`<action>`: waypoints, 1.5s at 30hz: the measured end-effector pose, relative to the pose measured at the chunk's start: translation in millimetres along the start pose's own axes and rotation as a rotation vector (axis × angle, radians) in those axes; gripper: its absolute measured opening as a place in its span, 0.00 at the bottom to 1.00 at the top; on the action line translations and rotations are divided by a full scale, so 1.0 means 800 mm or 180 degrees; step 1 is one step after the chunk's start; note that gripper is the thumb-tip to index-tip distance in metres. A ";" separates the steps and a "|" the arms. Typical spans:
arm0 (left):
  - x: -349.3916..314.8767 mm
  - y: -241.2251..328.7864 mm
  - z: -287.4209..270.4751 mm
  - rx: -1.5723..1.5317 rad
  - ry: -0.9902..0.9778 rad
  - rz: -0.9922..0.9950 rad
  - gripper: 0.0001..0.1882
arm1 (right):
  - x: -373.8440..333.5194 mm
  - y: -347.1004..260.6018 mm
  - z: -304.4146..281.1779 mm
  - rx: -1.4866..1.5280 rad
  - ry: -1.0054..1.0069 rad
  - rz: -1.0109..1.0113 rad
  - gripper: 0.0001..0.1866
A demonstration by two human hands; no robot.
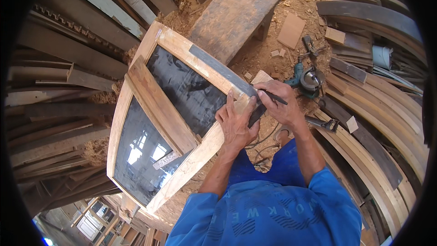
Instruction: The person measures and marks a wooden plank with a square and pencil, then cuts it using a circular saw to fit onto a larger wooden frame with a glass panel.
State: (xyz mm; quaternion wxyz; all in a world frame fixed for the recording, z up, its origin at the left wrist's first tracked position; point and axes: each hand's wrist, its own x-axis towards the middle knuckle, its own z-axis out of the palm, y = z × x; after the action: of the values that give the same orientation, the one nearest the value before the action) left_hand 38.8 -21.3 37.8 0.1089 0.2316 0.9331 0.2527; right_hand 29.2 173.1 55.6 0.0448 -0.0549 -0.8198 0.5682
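Observation:
A pale wooden frame (186, 180) with dark glossy panes (186, 89) lies before me, a brown wooden crosspiece (159, 105) running over its middle. Along the frame's right-hand rail rests the long grey blade of what looks like a try square (216, 64); its dark stock shows at the near corner. My left hand (236, 123) is clamped over that corner, fingers on the wood and thumb by the stock, holding the square against it. In my right hand (284, 105), a black pencil-like marking tool (274, 96) is pinched with its tip at the corner, beside my left fingers.
A worn wooden plank bench (246, 9) stands beyond the frame. Right of it, a green circular saw (308, 79) and a handsaw (322, 122) lie among sawdust and offcuts. Stacked boards (63, 77) line the left; curved timbers (373, 123) fill the right.

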 end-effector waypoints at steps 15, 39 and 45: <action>0.002 0.004 -0.004 0.0046 -0.0072 -0.0061 0.40 | -0.056 0.011 -0.017 -0.1173 -0.0934 0.1295 0.14; -0.008 -0.012 -0.007 0.0413 -0.0274 -0.0217 0.42 | -0.168 0.161 -0.045 0.1698 0.2216 0.1708 0.13; 0.001 -0.001 0.006 0.0678 -0.0234 -0.0277 0.41 | -0.207 0.327 -0.074 0.1275 0.2661 0.3389 0.10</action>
State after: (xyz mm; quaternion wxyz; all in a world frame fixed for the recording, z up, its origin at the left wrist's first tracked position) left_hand 39.5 -19.4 33.1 0.1287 0.2103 0.9592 0.1386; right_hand 211.2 295.7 -170.8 0.0812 -0.6529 -0.4752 0.5842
